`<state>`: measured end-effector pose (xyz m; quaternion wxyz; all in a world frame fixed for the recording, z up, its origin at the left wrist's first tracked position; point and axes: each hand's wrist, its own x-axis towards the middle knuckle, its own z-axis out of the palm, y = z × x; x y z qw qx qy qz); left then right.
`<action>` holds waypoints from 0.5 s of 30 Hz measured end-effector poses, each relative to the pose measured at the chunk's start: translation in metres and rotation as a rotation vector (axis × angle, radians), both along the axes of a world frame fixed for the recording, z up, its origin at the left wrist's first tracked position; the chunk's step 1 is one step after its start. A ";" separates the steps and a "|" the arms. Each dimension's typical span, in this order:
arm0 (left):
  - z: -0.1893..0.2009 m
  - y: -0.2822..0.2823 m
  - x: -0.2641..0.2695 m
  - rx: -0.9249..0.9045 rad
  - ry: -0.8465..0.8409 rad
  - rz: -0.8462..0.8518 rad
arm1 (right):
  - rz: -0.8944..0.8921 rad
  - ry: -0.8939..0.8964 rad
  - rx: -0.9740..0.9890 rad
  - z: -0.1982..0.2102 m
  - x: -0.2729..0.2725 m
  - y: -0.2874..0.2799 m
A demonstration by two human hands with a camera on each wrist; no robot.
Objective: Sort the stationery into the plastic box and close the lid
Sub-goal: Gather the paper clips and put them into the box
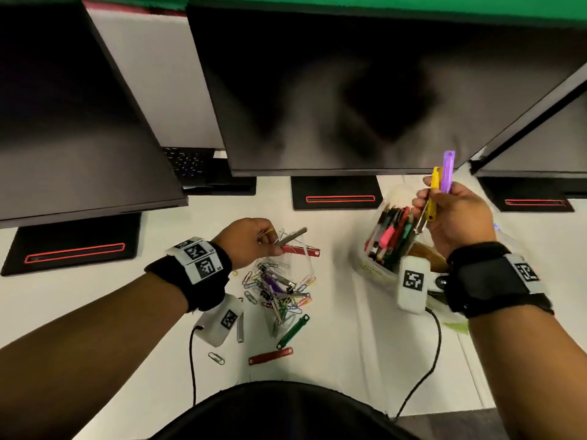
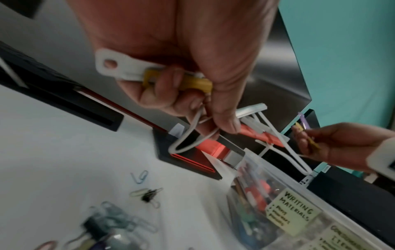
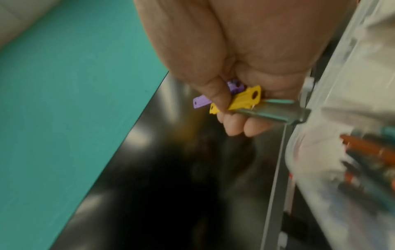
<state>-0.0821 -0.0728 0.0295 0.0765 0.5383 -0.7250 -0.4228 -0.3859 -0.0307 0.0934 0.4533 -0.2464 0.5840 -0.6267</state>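
Note:
My left hand [image 1: 266, 239] hovers above a pile of coloured paper clips and file fasteners [image 1: 279, 290] on the white desk and pinches a bundle of fasteners [image 2: 171, 76]: white and yellow plastic bars, a metal strip [image 1: 292, 237] and white prongs. My right hand [image 1: 444, 211] is raised over the clear plastic box [image 1: 378, 271] and grips a purple fastener bar [image 1: 447, 171], a yellow one [image 1: 433, 198] and a metal strip [image 3: 275, 110]. The box's near compartment holds pens and markers [image 1: 392, 233] and bears a label reading "writing materials" [image 2: 294, 213].
Three dark monitors stand along the back, their black bases [image 1: 336, 192] on the desk [image 1: 333, 344]. A green fastener bar [image 1: 293, 331], a red one [image 1: 270, 356] and a loose paper clip [image 1: 216, 358] lie near the front. Black cables [image 1: 435, 344] trail from both wrists.

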 end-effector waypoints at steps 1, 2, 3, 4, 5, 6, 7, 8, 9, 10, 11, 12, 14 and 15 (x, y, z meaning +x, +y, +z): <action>0.002 0.000 -0.008 -0.002 0.007 -0.005 | -0.054 0.034 0.016 -0.003 -0.012 0.000; 0.005 0.000 -0.018 -0.004 0.020 -0.008 | -0.106 0.065 0.048 -0.008 -0.025 0.000; 0.007 0.000 -0.026 -0.001 0.035 -0.003 | -0.142 0.090 0.088 -0.015 -0.034 0.000; 0.010 0.000 -0.035 0.000 0.051 0.000 | -0.164 0.119 0.135 -0.024 -0.042 0.000; 0.013 0.000 -0.047 -0.004 0.063 -0.003 | -0.175 0.148 0.173 -0.032 -0.051 0.000; 0.016 -0.001 -0.056 -0.012 0.073 -0.005 | -0.173 0.184 0.207 -0.040 -0.057 -0.001; 0.021 -0.001 -0.068 -0.021 0.083 -0.010 | -0.172 0.220 0.230 -0.047 -0.064 -0.001; 0.025 -0.001 -0.078 -0.029 0.092 -0.014 | -0.170 0.261 0.248 -0.053 -0.068 -0.003; 0.029 -0.001 -0.088 -0.039 0.100 -0.021 | -0.166 0.294 0.261 -0.057 -0.071 -0.004; 0.032 -0.001 -0.100 -0.052 0.105 -0.030 | -0.157 0.327 0.277 -0.059 -0.075 -0.004; 0.035 -0.001 -0.110 -0.066 0.107 -0.036 | -0.138 0.356 0.295 -0.060 -0.078 -0.004; 0.038 0.000 -0.121 -0.078 0.114 -0.040 | -0.117 0.378 0.322 -0.061 -0.081 -0.003; 0.042 0.001 -0.141 -0.082 0.138 -0.036 | -0.067 0.376 0.354 -0.061 -0.084 0.000; 0.043 0.002 -0.152 -0.084 0.146 -0.036 | -0.050 0.360 0.349 -0.061 -0.087 0.003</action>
